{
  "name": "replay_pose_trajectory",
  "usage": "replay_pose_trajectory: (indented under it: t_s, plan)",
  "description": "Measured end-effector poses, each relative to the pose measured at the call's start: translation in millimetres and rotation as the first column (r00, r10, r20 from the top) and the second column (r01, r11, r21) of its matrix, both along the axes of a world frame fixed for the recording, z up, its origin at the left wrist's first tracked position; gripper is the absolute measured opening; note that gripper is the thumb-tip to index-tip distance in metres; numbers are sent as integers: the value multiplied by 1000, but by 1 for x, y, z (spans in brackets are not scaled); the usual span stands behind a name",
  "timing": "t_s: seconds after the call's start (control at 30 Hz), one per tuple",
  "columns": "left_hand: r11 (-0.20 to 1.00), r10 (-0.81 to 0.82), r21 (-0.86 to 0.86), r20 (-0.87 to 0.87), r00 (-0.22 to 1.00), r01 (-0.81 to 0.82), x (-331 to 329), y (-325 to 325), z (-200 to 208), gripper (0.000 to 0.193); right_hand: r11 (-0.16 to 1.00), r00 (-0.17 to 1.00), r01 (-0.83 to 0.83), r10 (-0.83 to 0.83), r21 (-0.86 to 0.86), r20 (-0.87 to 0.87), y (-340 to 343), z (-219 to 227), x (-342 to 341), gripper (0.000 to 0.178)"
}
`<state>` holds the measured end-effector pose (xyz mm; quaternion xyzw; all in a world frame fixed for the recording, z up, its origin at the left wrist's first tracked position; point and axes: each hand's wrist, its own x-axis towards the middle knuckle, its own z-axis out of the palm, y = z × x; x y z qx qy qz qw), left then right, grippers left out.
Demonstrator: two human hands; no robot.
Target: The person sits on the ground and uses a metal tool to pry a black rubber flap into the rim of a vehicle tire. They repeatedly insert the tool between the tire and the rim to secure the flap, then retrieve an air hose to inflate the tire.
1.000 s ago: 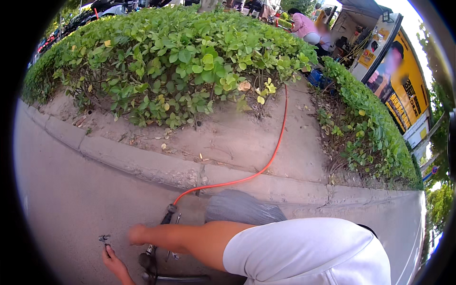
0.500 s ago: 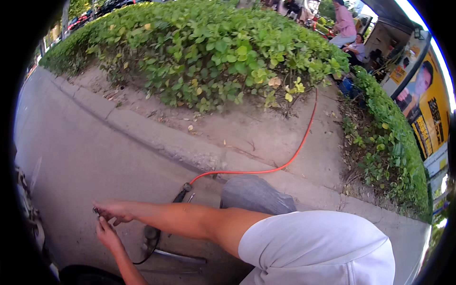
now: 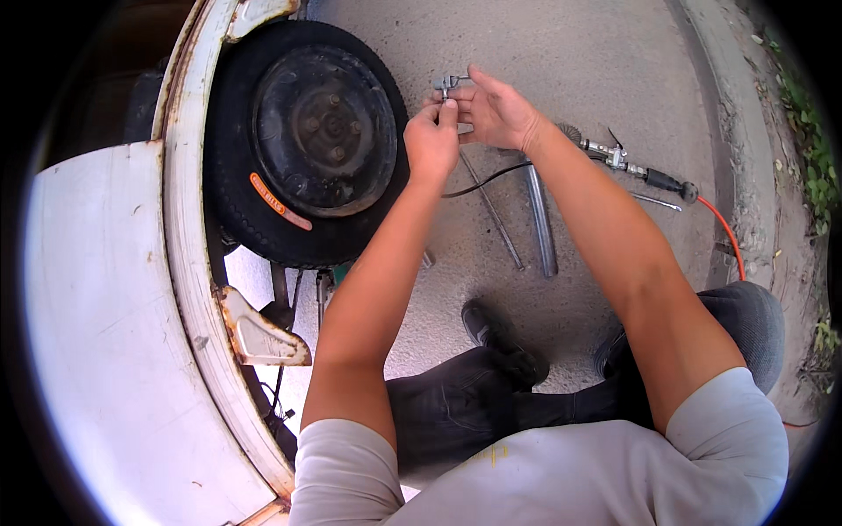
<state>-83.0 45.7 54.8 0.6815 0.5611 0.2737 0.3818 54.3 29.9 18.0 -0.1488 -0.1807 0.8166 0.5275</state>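
A small metal air chuck (image 3: 446,85) with a little lever is pinched in the fingertips of my left hand (image 3: 430,145). My right hand (image 3: 502,112) is beside it, fingers stretched out behind the chuck and thumb apart near the lever. Just left of both hands is a black tyre (image 3: 237,175) on a dark steel wheel (image 3: 329,131), with an orange label on its sidewall. A thin black hose (image 3: 482,182) runs from behind my left hand toward a metal tyre inflator (image 3: 614,156) on the ground, partly hidden by my right forearm.
White, rusty vehicle bodywork (image 3: 96,324) fills the left. A metal tube (image 3: 541,223), a thin rod (image 3: 495,215) and a wrench-like tool (image 3: 656,202) lie on the pavement. An orange hose (image 3: 728,228) leads off beside the kerb (image 3: 745,114) at right.
My view has swung left and down, from the hedge and kerb to the wheel. Both hands are still together at the small metal chuck; my right hand's fingers now look more spread.
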Motion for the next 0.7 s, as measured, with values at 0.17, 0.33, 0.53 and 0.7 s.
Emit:
replay_pose_trajectory:
  t_s: [0.17,0.33,0.53,0.7]
  plan:
    - [877,-42,395,-501,864,272,-63,-64,-10,40,995,986,88,-79,-52,148,12,3,-39,64]
    - [864,-451,-366,-257,855,346,-157,-148,-42,33,999,998,-39,38,34,42,22,12,-55,62]
    - [746,659,-478,625,418,-464,-264,-115,-65,42,969,966,-248,248,-2,80,-8,9,-69,59]
    - [845,532,-484,807,256,-229,-264,-47,-33,61,967,971,-183,206,-180,120,-34,10,-80,52]
